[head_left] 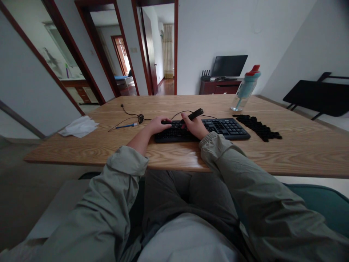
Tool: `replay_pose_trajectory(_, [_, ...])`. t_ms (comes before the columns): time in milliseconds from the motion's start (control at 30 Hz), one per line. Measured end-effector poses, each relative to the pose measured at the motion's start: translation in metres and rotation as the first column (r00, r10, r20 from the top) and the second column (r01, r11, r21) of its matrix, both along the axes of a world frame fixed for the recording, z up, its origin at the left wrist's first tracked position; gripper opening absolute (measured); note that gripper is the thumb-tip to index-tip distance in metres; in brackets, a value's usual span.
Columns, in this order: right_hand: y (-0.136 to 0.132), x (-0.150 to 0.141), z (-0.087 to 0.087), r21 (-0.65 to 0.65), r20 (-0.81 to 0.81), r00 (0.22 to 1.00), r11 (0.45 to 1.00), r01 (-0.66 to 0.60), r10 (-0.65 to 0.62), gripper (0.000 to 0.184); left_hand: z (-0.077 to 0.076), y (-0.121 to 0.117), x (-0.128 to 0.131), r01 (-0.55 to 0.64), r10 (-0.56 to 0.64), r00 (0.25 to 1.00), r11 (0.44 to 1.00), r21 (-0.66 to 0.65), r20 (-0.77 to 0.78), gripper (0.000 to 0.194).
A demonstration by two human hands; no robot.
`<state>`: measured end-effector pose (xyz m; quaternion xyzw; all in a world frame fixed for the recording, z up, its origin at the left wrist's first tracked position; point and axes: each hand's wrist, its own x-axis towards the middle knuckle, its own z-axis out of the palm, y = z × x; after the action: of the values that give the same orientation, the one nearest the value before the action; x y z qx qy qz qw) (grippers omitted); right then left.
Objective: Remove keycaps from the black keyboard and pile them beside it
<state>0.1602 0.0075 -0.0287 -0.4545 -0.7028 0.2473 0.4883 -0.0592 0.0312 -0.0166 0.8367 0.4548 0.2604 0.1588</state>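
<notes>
A black keyboard (pixel 229 128) lies flat near the table's front edge, its cable running off behind it. My left hand (pixel 157 125) grips the keyboard's far left corner with bent fingers. Over the keyboard's middle, my right hand (pixel 195 125) is closed around a slim black stick-shaped tool (pixel 196 113). The tool slants, with its thick end up to the right; its lower end is hard to make out against the dark keys. To the right of the keyboard lie many small black pieces (pixel 257 127) in rows, which look like loose keycaps.
On the wooden table (pixel 174 156), a blue-handled brush (pixel 127 126) and a coiled black cable (pixel 140 118) lie left of the keyboard. White tissues (pixel 79 126) rest at the left edge. A clear water bottle with a red cap (pixel 245 89) stands at the back right.
</notes>
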Motion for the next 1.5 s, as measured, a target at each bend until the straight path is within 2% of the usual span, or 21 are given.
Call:
replay_pose_trajectory(267, [-0.004,-0.003,0.002,-0.017,-0.002,1.000,1.000,0.012,-0.012,0.065,0.001,-0.004,0.002,0.015,-0.015,0.999,1.000,0.008,-0.051,0.036])
replay_pose_trajectory(533, [-0.003,-0.004,0.003,0.093,0.140,0.990,0.996,-0.008,-0.006,0.056,0.002,-0.006,0.004,0.057,-0.055,0.997,0.998,0.032,-0.057,0.039])
replay_pose_trajectory(900, [-0.003,-0.008,0.006,0.130,0.078,0.997,0.991,-0.034,0.024,0.049,0.004,-0.010,0.010,0.038,-0.034,0.999,0.988,0.147,-0.027,0.038])
replay_pose_trajectory(1000, [-0.003,-0.008,0.006,0.143,0.086,0.996,0.989,-0.034,0.022,0.047,0.005,-0.011,0.010,0.031,-0.029,0.999,0.990,0.139,-0.015,0.034])
replay_pose_trajectory(1200, [-0.002,-0.008,0.005,0.155,0.100,0.995,0.987,-0.044,0.029,0.048,0.002,-0.007,0.010,0.081,-0.081,0.997,0.986,0.143,-0.006,0.011])
replay_pose_trajectory(1500, [-0.003,-0.008,0.006,0.102,0.083,0.996,0.994,-0.024,0.016,0.045,0.001,-0.007,0.009,0.109,-0.103,0.994,0.984,0.140,-0.047,0.015])
